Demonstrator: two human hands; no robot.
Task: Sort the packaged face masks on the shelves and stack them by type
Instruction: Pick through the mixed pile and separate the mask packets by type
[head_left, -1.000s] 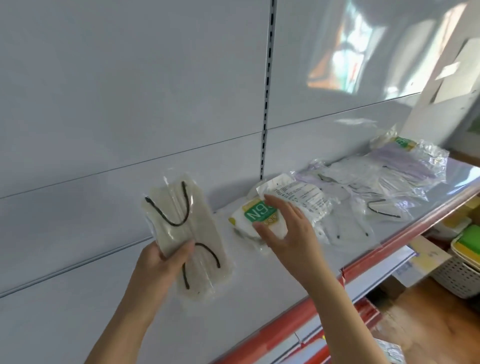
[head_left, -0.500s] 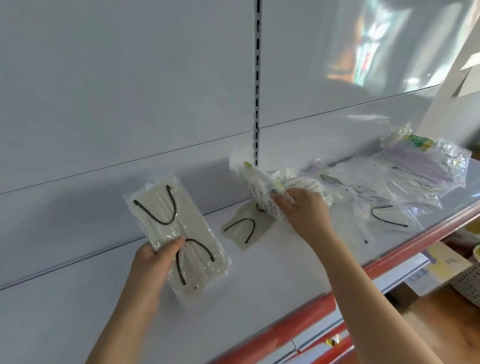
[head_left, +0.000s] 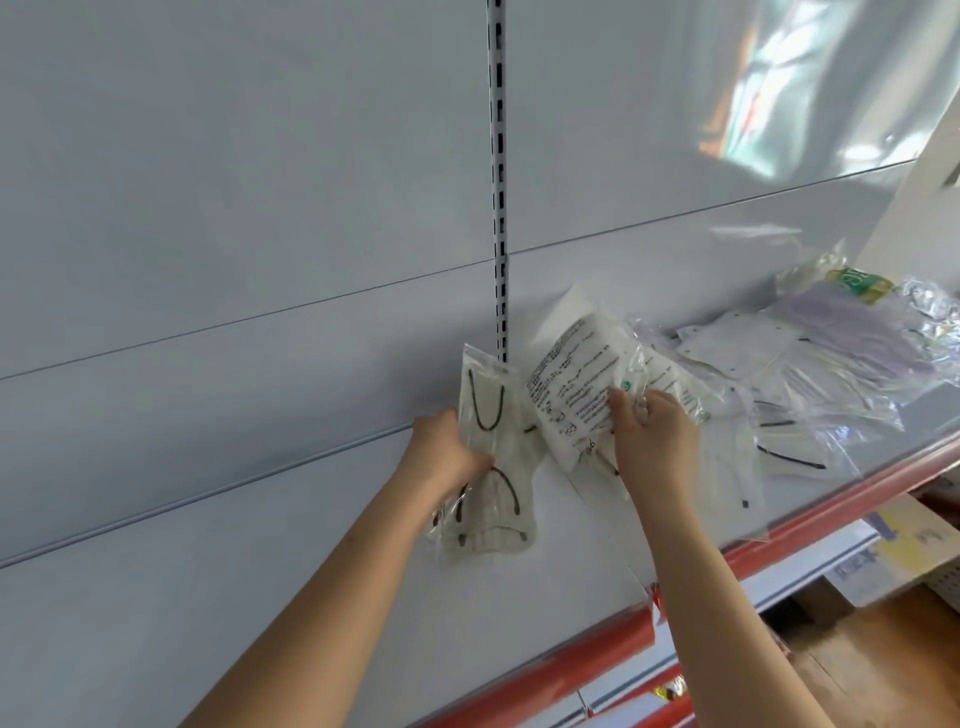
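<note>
From the head camera, your left hand (head_left: 447, 454) pinches a clear plastic packet of a pale mask with black ear loops (head_left: 485, 415) at its middle, thumb across the front, and holds it up off the white metal shelf (head_left: 311, 597); I judge you keep it raised so a matching packet can be gathered under it. A second clear packet of the same black-looped kind (head_left: 488, 525) lies on the shelf just below that hand, which looks like the start of one stack. Your right hand (head_left: 649, 436) pinches the lower corner of a white printed packet with black text (head_left: 571, 384), fingers curled on its edge, tilting it up and away from the shelf; that lift seems meant to clear it off whatever lies beneath. To the right, well apart from the left hand, a loose heap of clear and lilac mask packets (head_left: 831, 364) sprawls unsorted, with black-looped ones among them. Most of the sorting is still ahead, judging by that heap.
</note>
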